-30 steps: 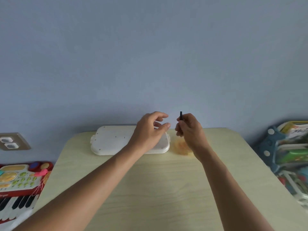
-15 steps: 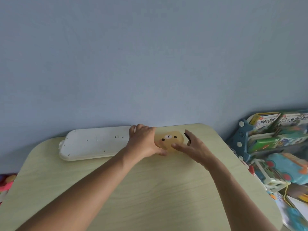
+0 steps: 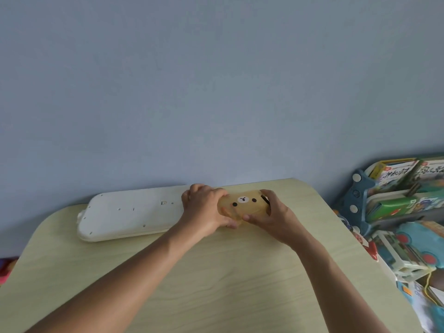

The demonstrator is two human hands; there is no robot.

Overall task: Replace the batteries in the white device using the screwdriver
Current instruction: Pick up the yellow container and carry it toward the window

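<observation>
The long white device (image 3: 129, 212) lies face down at the back of the table, small screw holes showing on its back. Just right of it, a translucent orange box with a bear face (image 3: 242, 204) is held between both hands. My left hand (image 3: 204, 210) grips the box's left end, fingers curled over it. My right hand (image 3: 269, 215) grips the right end; a small black object (image 3: 266, 200), perhaps the screwdriver seen earlier, shows between its fingers and the box. No batteries are visible.
The pale wooden table (image 3: 216, 284) stands against a blue wall. A shelf of books and toys (image 3: 403, 203) crowds the right side beyond the table's edge. A bit of a colourful toy (image 3: 6, 267) peeks in at the far left.
My right hand came down from holding the black tool up in the air. Both hands closed on the bear-face box. The view swung to the right.
</observation>
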